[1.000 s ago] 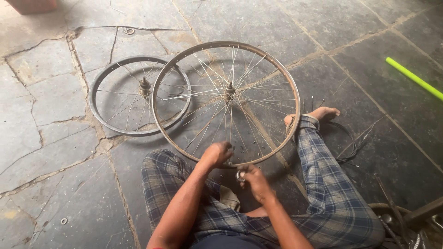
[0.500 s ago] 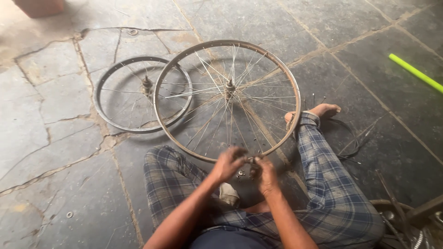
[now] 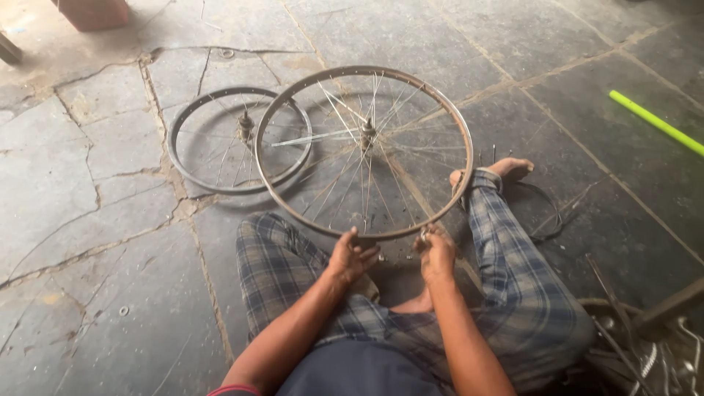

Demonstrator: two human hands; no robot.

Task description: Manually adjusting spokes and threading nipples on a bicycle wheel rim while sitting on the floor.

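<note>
I sit on a stone floor with a spoked bicycle wheel [image 3: 293,110] propped up in front of me, its hub [image 3: 367,133] in the middle. My left hand [image 3: 350,257] grips the near bottom of the rim. My right hand [image 3: 437,254] holds the rim a little to the right, with a small metal tool pinched at the rim; I cannot make out its shape. My legs in checked trousers lie either side of the wheel, and my right foot [image 3: 506,170] rests by its right edge.
A second, smaller spoked wheel [image 3: 192,169] lies flat on the floor behind and left of the first. A bright green rod [image 3: 656,122] lies at the far right. Loose spokes and wire [image 3: 557,213] lie near my right leg, and metal parts [image 3: 645,345] pile at the bottom right.
Both hands have shifted along the bottom of the rim and now grip it slightly apart. The wheel has turned a little. The view has drifted slightly.
</note>
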